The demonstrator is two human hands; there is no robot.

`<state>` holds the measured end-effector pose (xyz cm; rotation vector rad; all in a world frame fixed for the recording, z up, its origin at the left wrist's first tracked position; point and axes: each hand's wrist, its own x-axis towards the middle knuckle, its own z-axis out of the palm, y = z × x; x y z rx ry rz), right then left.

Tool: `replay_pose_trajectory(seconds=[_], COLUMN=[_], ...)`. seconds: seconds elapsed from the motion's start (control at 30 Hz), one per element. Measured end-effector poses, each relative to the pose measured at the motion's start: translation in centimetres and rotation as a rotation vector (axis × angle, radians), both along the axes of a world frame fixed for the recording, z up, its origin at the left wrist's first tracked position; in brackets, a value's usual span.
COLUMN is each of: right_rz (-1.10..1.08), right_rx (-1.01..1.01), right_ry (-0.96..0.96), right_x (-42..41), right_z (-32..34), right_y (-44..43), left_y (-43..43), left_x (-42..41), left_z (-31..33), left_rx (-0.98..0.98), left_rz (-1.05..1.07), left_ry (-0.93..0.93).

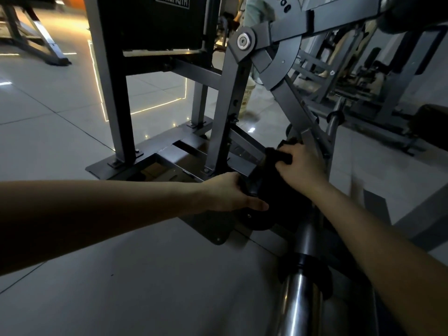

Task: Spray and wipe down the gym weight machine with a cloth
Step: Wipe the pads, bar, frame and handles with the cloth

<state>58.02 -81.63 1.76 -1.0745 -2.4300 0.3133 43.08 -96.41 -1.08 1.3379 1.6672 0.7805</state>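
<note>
below, right hand (300, 166) grips cloth (278, 155), left hand (229, 194) clasps machine (218, 141); bucket (247, 98) contents unseen.

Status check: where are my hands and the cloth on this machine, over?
Right hand grips cloth, pressed low on machine. Left hand on dark part beside it, grip unclear. Nothing visibly in the way.

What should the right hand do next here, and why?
Probably slide the dark cloth up the sloping grey bar of the weight machine. The right hand grips the cloth bunched against that bar low on the frame, the left hand steadies beside it, its fingers hidden, and no spray bottle is in view, so wiping looks like the step.
</note>
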Motion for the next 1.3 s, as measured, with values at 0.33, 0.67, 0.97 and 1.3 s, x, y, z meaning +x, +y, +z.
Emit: replay_pose_trajectory(seconds=[0.33, 0.67, 0.97, 1.3], right_rz=[0.271, -0.178, 0.294, -0.129], right_rx=[-0.003, -0.04, -0.13, -0.133], right_ry=[-0.003, 0.031, -0.027, 0.024], right_x=[0.1, 0.5, -0.5, 1.3], right_z=[-0.7, -1.8, 0.4, -1.4], right_y=[-3.9, 4.1, -7.8, 4.3], left_y=[-0.4, 0.3, 0.9, 0.0], left_x=[-0.2, 1.0, -2.3, -0.1], left_z=[-2.3, 2.6, -2.2, 1.5], left_rx=[-0.214, -0.026, -0.292, 0.064], left_rz=[-0.108, -0.11, -0.179, -0.034], left_ry=[-0.384, 0.599, -0.344, 0.434])
